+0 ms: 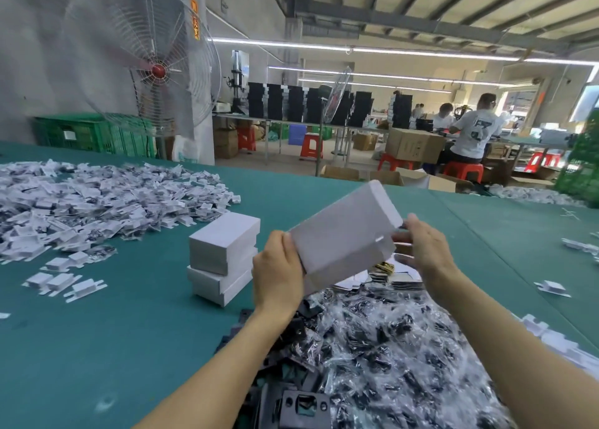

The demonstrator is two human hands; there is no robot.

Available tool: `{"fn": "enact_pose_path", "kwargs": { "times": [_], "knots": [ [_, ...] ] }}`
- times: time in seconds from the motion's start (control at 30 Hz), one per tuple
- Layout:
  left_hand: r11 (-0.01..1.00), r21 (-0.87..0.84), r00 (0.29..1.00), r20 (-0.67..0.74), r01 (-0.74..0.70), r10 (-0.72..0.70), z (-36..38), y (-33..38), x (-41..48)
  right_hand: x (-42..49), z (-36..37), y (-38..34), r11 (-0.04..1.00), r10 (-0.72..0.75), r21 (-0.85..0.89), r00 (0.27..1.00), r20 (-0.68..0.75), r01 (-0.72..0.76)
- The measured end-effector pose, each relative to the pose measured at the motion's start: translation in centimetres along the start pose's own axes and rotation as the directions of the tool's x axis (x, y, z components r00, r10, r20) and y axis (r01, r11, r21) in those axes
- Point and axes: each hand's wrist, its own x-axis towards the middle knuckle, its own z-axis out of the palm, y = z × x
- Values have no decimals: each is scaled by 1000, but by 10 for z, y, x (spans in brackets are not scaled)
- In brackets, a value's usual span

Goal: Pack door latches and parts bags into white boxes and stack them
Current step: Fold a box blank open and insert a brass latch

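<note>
A person holds one white box [343, 234] in the air above a green surface [129, 331], tilted so that its far end points up and to the right. The left hand [277, 266] grips the box's lower left end, fingers curled round its edge. The right hand [421, 247] pinches the box's right edge between thumb and fingers. The box lies between the two hands, touching both.

Just to the left of the left hand, a stack of two white boxes [223, 257] stands on the surface, the upper one slightly askew. Below the held box and between the forearms lies a large heap of clear parts bags [389, 347] holding dark pieces. A black latch plate [304, 406] lies at the heap's near edge. A brass-coloured latch part [384, 267] shows just under the box's right end.

Far left, a wide pile of white card pieces [81, 202] covers the surface. A large fan [142, 62] stands behind it.
</note>
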Motion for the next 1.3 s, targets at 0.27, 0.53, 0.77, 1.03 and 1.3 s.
{"fn": "enact_pose_path", "kwargs": {
  "times": [0.27, 0.53, 0.77, 1.03, 1.3],
  "knots": [
    [990, 62, 950, 277, 129, -141, -35, 7, -32, -119, -24, -30, 983, -159, 128, 952, 261, 130],
    [940, -2, 736, 621, -342, 269, -67, 55, -69, -153, -18, -15, 971, -173, 176, 983, 55, 161],
    [927, -3, 736, 608, -374, 299, -66, 55, -72, -159, -13, -19, 955, -218, 252, 946, 239, 157],
    [907, -415, 690, 676, 65, 260, -72, 52, -68, -157, -11, -14, 877, -377, -158, 853, 360, 454],
    [707, -613, 727, 656, 354, 205, -71, 50, -66, -157, -5, -12, 908, -414, 171, 878, 240, 382]
  ]
}}
